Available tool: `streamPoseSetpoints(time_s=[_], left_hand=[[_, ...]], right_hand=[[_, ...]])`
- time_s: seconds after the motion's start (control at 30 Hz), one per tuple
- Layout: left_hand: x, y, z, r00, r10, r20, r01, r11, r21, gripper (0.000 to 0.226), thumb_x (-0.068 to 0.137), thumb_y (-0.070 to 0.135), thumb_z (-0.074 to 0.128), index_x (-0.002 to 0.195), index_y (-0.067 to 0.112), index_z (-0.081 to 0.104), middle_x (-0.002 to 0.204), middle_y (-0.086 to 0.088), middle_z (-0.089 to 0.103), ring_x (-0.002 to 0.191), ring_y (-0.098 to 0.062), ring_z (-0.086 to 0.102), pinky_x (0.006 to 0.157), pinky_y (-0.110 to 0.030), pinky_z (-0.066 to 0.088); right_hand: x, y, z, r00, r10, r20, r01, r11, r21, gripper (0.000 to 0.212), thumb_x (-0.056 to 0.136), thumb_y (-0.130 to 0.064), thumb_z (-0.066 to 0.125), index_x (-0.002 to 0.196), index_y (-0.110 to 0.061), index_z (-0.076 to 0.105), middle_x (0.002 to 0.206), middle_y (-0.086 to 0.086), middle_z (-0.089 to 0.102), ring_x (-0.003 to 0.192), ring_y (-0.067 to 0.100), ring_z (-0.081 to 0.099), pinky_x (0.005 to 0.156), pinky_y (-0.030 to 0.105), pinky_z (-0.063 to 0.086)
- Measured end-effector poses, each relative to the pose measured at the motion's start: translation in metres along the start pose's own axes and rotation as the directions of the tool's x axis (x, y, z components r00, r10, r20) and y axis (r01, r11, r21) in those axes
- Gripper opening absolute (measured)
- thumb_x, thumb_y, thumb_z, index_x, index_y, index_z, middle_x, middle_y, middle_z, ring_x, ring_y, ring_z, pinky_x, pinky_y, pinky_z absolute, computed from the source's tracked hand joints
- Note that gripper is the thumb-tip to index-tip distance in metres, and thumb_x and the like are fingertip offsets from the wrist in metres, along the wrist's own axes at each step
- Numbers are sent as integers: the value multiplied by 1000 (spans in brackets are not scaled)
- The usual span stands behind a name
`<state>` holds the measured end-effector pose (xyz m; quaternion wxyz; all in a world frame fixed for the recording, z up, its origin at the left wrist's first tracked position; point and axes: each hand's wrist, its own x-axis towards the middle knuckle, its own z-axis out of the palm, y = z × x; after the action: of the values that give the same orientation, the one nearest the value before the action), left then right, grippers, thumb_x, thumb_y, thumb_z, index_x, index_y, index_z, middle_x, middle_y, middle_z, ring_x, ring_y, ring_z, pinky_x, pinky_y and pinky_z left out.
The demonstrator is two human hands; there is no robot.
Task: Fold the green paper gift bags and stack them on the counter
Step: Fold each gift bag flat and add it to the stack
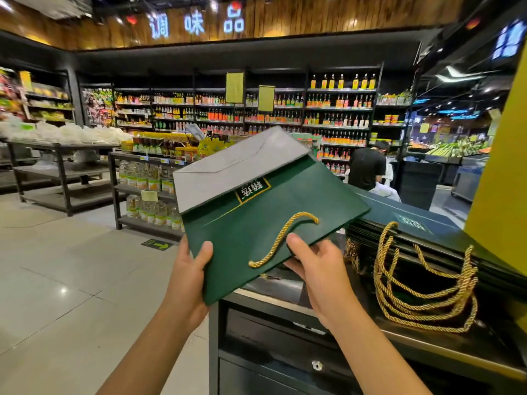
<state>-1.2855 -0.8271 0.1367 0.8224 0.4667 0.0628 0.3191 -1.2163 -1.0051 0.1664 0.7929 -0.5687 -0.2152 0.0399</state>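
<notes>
Both hands hold one flattened green gift bag (271, 223) up in the air, tilted, just left of the counter (285, 302). The left hand (191, 269) pinches the bag's near corner, thumb on the front and fingers behind. The right hand (319, 269) pinches the open edge beside the gold rope handle (281, 238), thumb on top. The grey base flap (228, 169) lies folded against the body, so the bag looks finished and is probably held by two edges to keep it flat for laying down. A stack of folded bags (427, 235) lies on the dark counter to the right, its rope handles (422, 295) drooping over the near side. Around are a pale tiled floor (57, 266), shelves of bottles (256, 109) and a person in black (366, 166) beyond the counter.
</notes>
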Motion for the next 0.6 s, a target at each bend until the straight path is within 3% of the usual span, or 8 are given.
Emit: streamPoseSetpoints(time_s=[0.13, 0.23, 0.3, 0.37, 0.47, 0.57, 0.6], left_hand=[[5, -1, -21, 999, -2, -46, 4, 999, 41, 38, 108, 14, 44, 140, 31, 53, 125, 2, 72, 99, -18, 75, 66, -33, 62], [8, -1, -38, 995, -5, -99, 13, 997, 81, 36, 108, 14, 45, 138, 28, 55, 123, 1, 73, 94, -17, 76, 63, -31, 61], [11, 0, -47, 992, -16, -123, 31, 992, 121, 34, 107, 13, 45, 136, 28, 57, 122, 1, 73, 94, -17, 75, 62, -30, 62], [13, -1, -54, 990, -27, -138, 51, 984, 171, 33, 107, 13, 47, 135, 28, 58, 122, 0, 73, 98, -20, 73, 63, -31, 62], [16, -4, -56, 992, -35, -121, 67, 961, 270, 33, 106, 12, 49, 134, 27, 58, 121, -1, 72, 101, -24, 71, 65, -32, 63], [18, -12, -51, 994, -53, -95, 85, 925, 370, 37, 105, 12, 53, 137, 29, 56, 119, -1, 73, 99, -25, 73, 71, -36, 63], [20, -14, -49, 994, -52, -94, 86, 907, 411, 38, 104, 13, 55, 138, 28, 56, 119, -2, 73, 100, -25, 73, 75, -38, 63]], right_hand=[[-8, 7, -9, 985, 135, 108, -118, 982, -145, 19, 103, -21, 58, 109, -7, 69, 99, 10, 78, 92, 27, 75, 84, 43, 62], [-11, 7, -20, 983, 164, 80, -142, 963, -229, 27, 104, -27, 56, 104, -5, 70, 88, 15, 76, 71, 25, 70, 66, 37, 61], [-9, 9, -31, 996, 92, 3, -86, 940, -330, 33, 104, -30, 54, 94, -5, 71, 74, 16, 72, 58, 23, 62, 57, 36, 54], [-6, 13, -43, 994, -102, -31, 70, 844, -532, 39, 104, -33, 54, 77, -9, 70, 61, 9, 67, 52, 19, 59, 58, 36, 52], [-1, 21, -55, 914, -397, 80, 322, 593, -738, 34, 100, -31, 59, 70, -18, 63, 60, -2, 60, 60, 13, 56, 63, 34, 49], [16, 31, -62, 858, -437, 271, 453, 391, -801, 12, 100, -24, 61, 103, -20, 72, 96, -9, 67, 95, 12, 60, 85, 33, 50], [23, 35, -66, 862, -386, 329, 462, 329, -824, 21, 101, -23, 60, 118, -20, 71, 114, -5, 66, 112, 14, 57, 98, 36, 47]])
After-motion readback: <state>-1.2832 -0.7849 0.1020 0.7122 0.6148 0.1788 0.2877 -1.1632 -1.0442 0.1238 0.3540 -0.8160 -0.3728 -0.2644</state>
